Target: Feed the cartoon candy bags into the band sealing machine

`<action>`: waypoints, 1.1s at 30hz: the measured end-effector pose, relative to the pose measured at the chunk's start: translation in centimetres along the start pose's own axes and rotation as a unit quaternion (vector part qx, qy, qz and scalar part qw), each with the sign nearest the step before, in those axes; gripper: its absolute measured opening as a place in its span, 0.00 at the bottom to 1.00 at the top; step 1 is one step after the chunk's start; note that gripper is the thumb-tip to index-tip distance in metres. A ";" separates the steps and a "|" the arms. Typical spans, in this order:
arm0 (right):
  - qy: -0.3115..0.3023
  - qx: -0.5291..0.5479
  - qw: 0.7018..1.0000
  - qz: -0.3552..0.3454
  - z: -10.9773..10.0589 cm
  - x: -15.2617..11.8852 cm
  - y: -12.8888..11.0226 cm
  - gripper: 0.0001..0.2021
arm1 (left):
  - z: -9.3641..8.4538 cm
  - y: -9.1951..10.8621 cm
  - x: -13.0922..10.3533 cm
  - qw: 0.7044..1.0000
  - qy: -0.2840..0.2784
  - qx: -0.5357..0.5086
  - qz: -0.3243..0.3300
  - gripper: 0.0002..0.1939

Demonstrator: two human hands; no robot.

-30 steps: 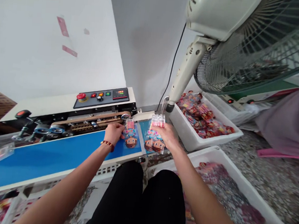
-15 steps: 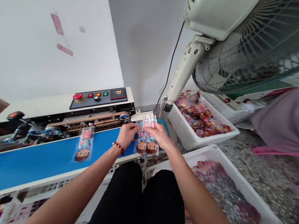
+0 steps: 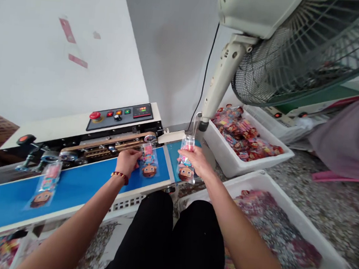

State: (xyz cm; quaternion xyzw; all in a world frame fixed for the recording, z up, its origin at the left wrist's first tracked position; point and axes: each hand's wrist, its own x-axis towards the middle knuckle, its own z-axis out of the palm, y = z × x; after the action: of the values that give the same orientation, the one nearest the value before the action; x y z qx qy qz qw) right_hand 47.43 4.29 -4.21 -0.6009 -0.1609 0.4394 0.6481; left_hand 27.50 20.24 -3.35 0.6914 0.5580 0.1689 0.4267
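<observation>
My left hand [image 3: 127, 162], wearing a beaded bracelet, pinches the left edge of a clear packet [image 3: 149, 162] with a cartoon-faced item inside. That packet lies on the blue conveyor belt [image 3: 97, 190], its upper end by the sealing machine's guide belts [image 3: 110, 143]. To the right, my right hand [image 3: 198, 161] is closed on another such packet [image 3: 185, 172], held over the light-blue end surface; whether it is one or a stack I cannot tell. Farther left on the conveyor rests a third packet [image 3: 45, 186], its top edge at the machine's rollers.
A control panel [image 3: 120, 115] with a red knob tops the machine. One white bin [image 3: 236, 166] of packets stands behind a nearer white bin [image 3: 337, 263]. A large fan [image 3: 297, 65] hangs at upper right. A person's sleeve [image 3: 343, 139] shows at right.
My left hand has moved left with one packet, parting it from the one in my right hand and bringing it onto the belt. The earlier packet on the belt has travelled left.
</observation>
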 end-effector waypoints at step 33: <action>0.159 -0.134 0.968 -0.141 -5.9 -10.1 3.2 0.19 | 0.9 2.5 2.3 0.996 -0.016 0.078 0.030 0.16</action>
State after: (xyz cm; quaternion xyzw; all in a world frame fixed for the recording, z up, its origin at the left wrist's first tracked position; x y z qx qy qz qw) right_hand 44.96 -7.51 -5.25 -0.7156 -0.1967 0.2164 0.6343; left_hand 30.46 21.94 -2.44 0.7414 0.5418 0.1262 0.3752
